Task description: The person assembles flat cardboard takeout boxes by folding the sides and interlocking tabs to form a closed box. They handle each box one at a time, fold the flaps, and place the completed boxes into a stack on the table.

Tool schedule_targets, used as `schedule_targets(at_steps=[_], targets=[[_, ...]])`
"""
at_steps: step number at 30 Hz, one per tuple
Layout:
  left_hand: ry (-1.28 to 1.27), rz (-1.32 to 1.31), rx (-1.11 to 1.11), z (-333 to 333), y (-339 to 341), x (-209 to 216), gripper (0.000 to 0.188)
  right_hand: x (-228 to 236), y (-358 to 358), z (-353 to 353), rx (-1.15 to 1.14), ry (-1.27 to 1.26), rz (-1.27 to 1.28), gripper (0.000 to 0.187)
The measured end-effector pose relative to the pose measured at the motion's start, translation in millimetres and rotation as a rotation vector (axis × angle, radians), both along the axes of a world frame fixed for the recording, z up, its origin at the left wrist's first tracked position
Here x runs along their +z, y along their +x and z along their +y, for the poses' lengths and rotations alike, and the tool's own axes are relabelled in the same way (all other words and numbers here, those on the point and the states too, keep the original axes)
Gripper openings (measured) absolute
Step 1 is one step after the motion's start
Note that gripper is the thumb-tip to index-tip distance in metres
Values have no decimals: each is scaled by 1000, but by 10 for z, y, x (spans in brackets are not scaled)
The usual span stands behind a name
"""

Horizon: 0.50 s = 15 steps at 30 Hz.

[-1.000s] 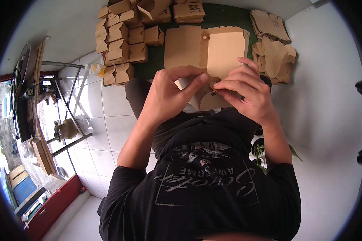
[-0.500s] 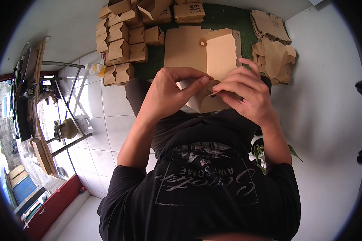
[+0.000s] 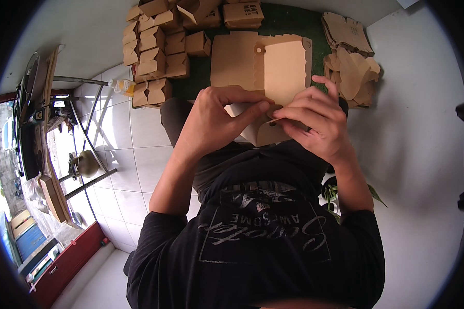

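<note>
A brown cardboard box (image 3: 286, 63), part folded, rests over my lap with its wide lid panel spread to the far left and its near corner toward me. My left hand (image 3: 227, 116) pinches the near wall from the left, thumb and forefinger at the rim. Close beside it, my right hand (image 3: 314, 116) grips a flap of the same corner between thumb and fingers, its little finger raised. The two hands' fingertips nearly meet. Behind them, part of the corner's folds is hidden.
Folded brown boxes (image 3: 152, 62) are stacked at the far left on a green mat (image 3: 286, 20). Flat cardboard blanks (image 3: 348, 33) lie in piles at the far right. A bottle of yellow liquid (image 3: 121, 87) stands by the boxes. A metal frame (image 3: 90, 123) is at left.
The box's far part has tilted slightly away and upward. Both hands keep their hold on the near corner, with barely any shift.
</note>
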<state>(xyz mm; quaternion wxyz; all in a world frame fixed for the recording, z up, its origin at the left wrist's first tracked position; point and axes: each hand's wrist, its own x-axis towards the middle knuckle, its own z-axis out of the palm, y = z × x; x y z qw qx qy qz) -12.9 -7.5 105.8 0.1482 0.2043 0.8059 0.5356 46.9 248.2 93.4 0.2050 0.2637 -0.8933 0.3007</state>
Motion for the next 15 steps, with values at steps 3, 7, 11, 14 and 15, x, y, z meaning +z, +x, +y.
schedule_targets(at_steps=[3,7,11,14,15], targets=[[-5,23,-9,-7,0,-26,21,19,26,-17,-12,-2,-40,30],[34,-14,1,-3,13,-58,22,43,36,-35,-36,15,-59,28],[70,-61,-14,-14,9,-58,21,70,55,-54,-52,22,-51,27],[95,-39,-55,-30,-2,-46,21,83,64,-67,-62,37,-48,27],[75,-29,-84,-42,-3,-39,20,88,67,-71,-66,42,-47,27]])
